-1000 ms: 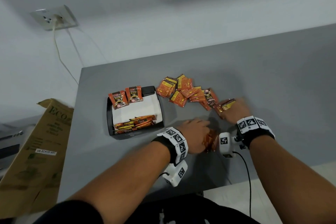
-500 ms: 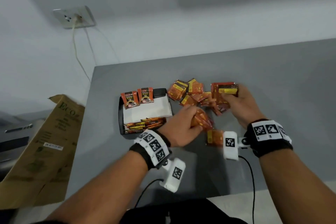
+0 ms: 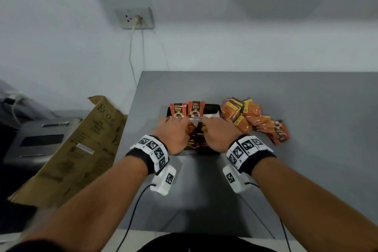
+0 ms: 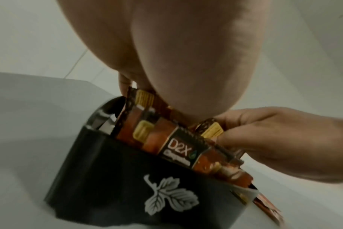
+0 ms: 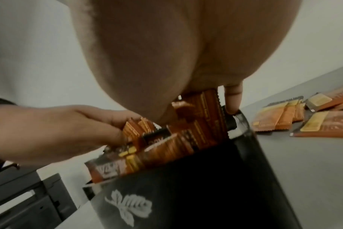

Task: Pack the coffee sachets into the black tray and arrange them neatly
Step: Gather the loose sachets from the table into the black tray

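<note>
I am mid-packing: my left hand [image 3: 173, 135] and right hand [image 3: 219, 135] both pinch coffee sachets [image 4: 166, 136] and ease them upright into the black tray [image 5: 215, 178] on the bench [image 3: 286, 170]. Next, I judge, I must let go, square the row, then fetch from the loose pile [image 3: 253, 120] just right of the tray. My hands hide the tray's middle; how full it is I cannot tell.
</note>
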Demonstrator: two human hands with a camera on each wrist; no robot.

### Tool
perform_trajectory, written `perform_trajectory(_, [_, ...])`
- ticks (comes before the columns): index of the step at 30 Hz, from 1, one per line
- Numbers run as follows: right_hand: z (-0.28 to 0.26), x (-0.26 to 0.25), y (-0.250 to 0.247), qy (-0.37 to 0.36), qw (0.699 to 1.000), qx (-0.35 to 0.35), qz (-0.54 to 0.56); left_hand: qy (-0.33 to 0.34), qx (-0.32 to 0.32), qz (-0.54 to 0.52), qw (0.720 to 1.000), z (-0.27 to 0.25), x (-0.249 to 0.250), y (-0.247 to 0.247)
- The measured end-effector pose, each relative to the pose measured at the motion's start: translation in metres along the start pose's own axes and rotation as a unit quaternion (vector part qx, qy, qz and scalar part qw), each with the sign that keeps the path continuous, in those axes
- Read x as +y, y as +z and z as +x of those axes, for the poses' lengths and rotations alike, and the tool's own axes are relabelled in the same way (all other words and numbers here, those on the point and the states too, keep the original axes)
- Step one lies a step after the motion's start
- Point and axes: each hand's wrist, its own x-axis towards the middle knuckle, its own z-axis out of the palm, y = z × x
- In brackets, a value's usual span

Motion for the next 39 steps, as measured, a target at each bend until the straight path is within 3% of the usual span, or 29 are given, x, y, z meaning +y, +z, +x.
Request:
perform_trajectory(9, [-0.01, -0.006, 0.01, -0.022, 0.999, -0.027, -0.038, 0.037, -0.089, -0.026, 0.995, -0.001, -0.017, 0.014])
perform_trajectory(16, [-0.007, -0.001, 0.013, -0.031, 0.997, -0.023, -0.061, 0.036, -0.04, 0.009, 0.999, -0.001, -0.021, 0.019])
perform_trajectory(39, [-0.011, 0.004, 0.01, -0.047, 0.999, -0.003, -0.019, 0.033, -0.017, -0.033, 0.999, -0.007, -0.016, 0.016])
